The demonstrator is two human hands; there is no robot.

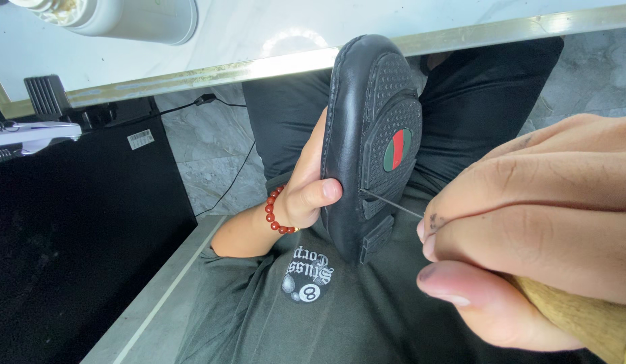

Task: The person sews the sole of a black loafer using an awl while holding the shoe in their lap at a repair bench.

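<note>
The left hand point(303, 195) is gripping the black shoe point(367, 145) sole-up, steadying it; the right hand point(529, 229) is clenching a wooden-handled awl point(394, 202) against the sole.

My left hand point(306, 195) is bare, and so is the forearm behind it — the only thing on that wrist is a bracelet point(275, 212) of round, dark red beads with a small gold-coloured piece at the near end. My right hand point(529, 229) wears nothing: no ring, no glove, no sleeve in sight, and the thumbnail is cut short. I have on a dark grey-green T-shirt point(272, 310), loose and creased, with a white and black print on the chest that includes a round black ball. My trousers point(286, 114) are black — plain, soft cloth over both thighs.
</note>
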